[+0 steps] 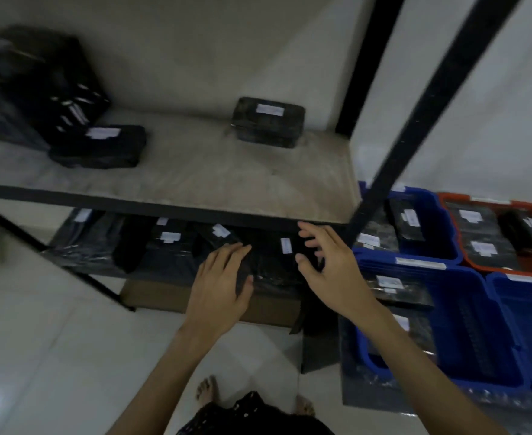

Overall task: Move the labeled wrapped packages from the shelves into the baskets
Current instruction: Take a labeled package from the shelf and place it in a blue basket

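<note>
Both spread: left hand (219, 277) flat against a package (274, 268) below the shelf (195, 177), right hand (324, 262) splayed beside it, likely bracketing for a two-handed lift.

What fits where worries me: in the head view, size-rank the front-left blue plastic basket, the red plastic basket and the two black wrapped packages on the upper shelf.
1. Front-left blue plastic basket, nearest the camera.
2. Red plastic basket, partly cropped.
3. Left black wrapped package and middle black wrapped package: alike.
</note>
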`<action>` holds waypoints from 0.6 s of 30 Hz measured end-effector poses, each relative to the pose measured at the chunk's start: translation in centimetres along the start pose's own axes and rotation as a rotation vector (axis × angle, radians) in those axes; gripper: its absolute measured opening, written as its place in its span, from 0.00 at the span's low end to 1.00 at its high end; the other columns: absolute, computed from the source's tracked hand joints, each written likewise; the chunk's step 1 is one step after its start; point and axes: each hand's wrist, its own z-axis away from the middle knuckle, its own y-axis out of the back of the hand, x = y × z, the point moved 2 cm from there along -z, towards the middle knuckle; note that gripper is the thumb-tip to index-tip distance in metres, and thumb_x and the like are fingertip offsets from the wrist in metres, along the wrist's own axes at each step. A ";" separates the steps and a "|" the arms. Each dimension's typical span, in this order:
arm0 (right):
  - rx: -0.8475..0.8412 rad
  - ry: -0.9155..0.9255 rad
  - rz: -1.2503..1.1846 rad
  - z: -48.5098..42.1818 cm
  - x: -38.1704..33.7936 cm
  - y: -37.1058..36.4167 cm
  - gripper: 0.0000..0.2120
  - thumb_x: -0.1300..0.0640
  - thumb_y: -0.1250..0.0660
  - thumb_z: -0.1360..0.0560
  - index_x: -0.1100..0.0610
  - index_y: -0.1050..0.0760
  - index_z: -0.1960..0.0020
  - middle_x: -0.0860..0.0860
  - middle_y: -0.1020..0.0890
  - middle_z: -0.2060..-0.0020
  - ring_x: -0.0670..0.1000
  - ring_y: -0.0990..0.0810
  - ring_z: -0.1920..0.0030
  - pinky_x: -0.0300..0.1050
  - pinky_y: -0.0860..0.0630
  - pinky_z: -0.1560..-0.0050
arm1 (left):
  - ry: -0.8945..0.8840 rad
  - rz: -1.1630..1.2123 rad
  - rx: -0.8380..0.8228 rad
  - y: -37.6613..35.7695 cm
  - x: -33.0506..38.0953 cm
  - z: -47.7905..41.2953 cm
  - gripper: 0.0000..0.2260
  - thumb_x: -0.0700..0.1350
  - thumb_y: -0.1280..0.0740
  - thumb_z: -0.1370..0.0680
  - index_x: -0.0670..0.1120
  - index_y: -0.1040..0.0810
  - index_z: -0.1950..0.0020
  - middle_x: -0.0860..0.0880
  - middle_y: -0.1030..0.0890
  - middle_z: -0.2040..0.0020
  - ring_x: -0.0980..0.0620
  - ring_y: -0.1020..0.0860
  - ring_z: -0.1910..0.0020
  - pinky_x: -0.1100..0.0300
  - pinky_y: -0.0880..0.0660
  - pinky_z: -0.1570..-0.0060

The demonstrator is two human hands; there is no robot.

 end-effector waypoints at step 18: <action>-0.070 0.103 -0.095 -16.8 -11.4 -15.1 0.21 0.60 0.33 0.25 0.53 0.30 0.34 0.47 0.25 0.44 0.46 0.24 0.47 0.43 0.25 0.44 | 0.215 -0.105 0.141 12.1 -22.7 -2.7 0.23 0.51 0.43 0.27 0.44 0.29 0.34 0.45 0.27 0.36 0.44 0.29 0.39 0.48 0.29 0.42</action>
